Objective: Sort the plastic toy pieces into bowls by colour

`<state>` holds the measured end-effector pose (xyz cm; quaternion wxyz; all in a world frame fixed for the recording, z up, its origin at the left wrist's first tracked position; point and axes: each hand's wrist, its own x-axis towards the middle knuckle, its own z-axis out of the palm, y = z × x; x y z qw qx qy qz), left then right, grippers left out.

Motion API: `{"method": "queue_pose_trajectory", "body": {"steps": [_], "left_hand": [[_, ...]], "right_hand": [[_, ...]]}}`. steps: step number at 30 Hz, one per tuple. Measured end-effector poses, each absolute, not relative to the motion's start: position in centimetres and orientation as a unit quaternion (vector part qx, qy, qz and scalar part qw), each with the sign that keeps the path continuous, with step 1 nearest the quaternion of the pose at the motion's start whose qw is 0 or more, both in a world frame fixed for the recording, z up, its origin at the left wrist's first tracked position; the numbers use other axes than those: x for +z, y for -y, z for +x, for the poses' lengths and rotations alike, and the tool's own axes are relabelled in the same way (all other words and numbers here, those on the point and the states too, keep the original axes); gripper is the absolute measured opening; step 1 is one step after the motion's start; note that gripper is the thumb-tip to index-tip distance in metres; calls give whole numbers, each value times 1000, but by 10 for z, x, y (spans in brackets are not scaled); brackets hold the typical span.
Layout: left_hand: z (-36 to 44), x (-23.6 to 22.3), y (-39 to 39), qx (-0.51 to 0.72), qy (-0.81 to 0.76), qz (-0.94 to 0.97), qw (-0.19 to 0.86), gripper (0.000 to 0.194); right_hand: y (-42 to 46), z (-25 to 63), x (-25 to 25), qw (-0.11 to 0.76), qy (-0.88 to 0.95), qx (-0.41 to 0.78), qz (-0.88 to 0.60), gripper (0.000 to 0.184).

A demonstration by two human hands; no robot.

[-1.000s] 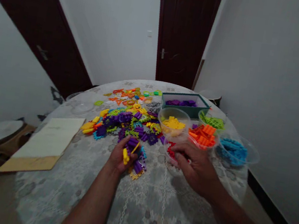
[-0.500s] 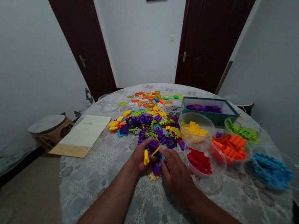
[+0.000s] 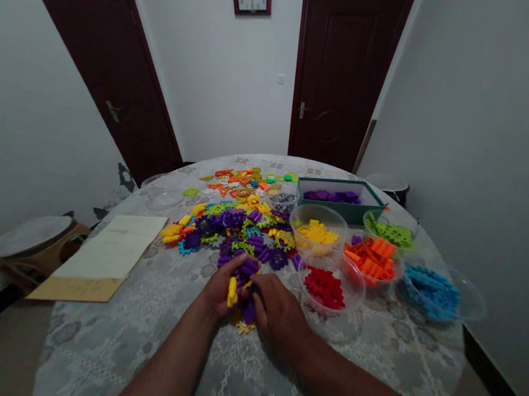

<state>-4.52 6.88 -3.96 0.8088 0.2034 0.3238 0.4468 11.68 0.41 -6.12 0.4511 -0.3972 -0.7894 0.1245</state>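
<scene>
My left hand [image 3: 217,288] is closed around a bunch of plastic building pieces [image 3: 241,281], purple with one yellow bar standing up. My right hand [image 3: 276,308] rests against the same bunch from the right, its fingers curled onto the pieces. Both hands sit on the round table [image 3: 233,382] with its patterned cloth. Just beyond them spreads a heap of mixed coloured pieces [image 3: 234,223], mostly purple, yellow, green and orange.
Clear bowls hold sorted pieces: red [image 3: 325,288], yellow [image 3: 317,232], orange [image 3: 372,256], green [image 3: 390,232], blue [image 3: 429,290]. A teal box [image 3: 338,197] holds purple ones. A paper folder [image 3: 102,255] lies at the left edge; a stool [image 3: 29,240] stands beyond it.
My right hand left the red bowl and came left to join the left hand on the bunch of pieces. The view shifted with my head.
</scene>
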Motion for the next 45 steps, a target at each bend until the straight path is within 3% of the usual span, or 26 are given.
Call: {"method": "queue_pose_trajectory", "body": {"steps": [8,18,45], "left_hand": [[-47,-44,-69,426,-328,248,806,24],[-45,-43,-67,419,-321,260,809,25],[-43,-42,-64,427,-350,304,776,31]], "right_hand": [[-7,116,-62,434,787,133,-418,25],[-5,116,-55,431,780,132,-435,32],[-2,119,-54,420,780,146,-441,23]]}}
